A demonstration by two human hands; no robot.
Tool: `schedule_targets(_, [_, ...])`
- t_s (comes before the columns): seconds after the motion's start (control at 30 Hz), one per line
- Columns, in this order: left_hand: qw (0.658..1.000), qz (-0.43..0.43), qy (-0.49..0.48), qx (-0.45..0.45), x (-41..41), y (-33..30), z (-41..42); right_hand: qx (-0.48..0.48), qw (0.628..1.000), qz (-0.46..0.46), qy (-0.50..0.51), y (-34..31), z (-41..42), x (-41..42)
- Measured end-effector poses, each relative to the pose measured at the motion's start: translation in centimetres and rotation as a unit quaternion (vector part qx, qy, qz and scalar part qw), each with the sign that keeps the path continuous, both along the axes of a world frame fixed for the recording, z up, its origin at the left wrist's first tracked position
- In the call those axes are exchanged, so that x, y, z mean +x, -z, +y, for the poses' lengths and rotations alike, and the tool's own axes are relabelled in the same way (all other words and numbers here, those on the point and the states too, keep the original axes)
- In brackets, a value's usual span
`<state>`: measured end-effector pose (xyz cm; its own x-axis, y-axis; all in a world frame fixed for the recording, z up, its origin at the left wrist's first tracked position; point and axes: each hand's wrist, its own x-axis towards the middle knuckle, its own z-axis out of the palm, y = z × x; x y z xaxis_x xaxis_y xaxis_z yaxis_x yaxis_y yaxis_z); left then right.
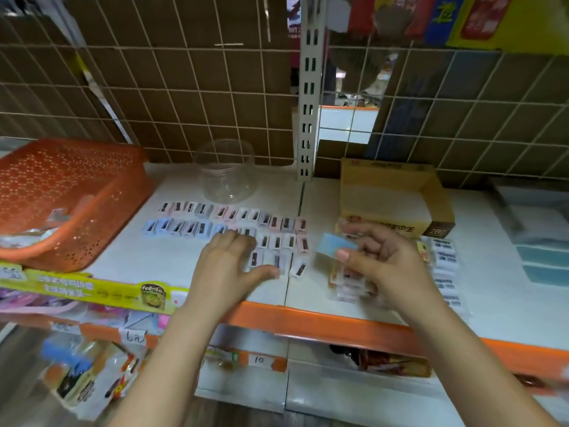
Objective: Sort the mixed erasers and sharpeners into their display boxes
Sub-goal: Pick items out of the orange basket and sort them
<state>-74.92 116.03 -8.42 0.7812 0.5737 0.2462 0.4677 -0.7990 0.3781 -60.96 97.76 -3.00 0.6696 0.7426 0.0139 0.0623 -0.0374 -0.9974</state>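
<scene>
A: Which step do we see here?

B: We judge it mid-sort. Our right hand (pixel 380 257) pinches a pale blue eraser (pixel 334 246) between thumb and fingers, held above the shelf (pixel 172 266), just right of the sharpeners (pixel 234 226) laid out in rows.

A: And our left hand (pixel 229 260)?

B: Its fingers lie spread and fairly flat, resting on the near rows of sharpeners; we cannot tell whether it presses or merely touches.

A: Where do the erasers go?

B: A yellow display box (pixel 397 198) stands open behind the right hand, beside the wire grid. Wrapped erasers (pixel 443 260) lie on the shelf near it. Which box belongs to which item we cannot read; the print is blurred.

A: What does the next move call for?

B: Presumably carrying the blue eraser clear of the sharpener rows to the eraser side, without the left hand disturbing its rows. An orange basket (pixel 70 195) and a clear tub (pixel 228 171) stand further left.
</scene>
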Motion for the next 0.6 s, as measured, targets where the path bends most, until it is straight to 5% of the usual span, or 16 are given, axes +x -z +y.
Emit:
schedule_targets(0.23, [0.986,-0.045,0.121,0.102,2.6,-1.7,-4.6,-0.031,0.994,0.037,0.095,0.0,-3.5,0.9])
schedule_targets(0.6, [0.971,-0.064,0.215,0.081,11.3,-3.3,-16.3,-0.078,0.972,-0.024,0.221,0.5,-14.9,7.8])
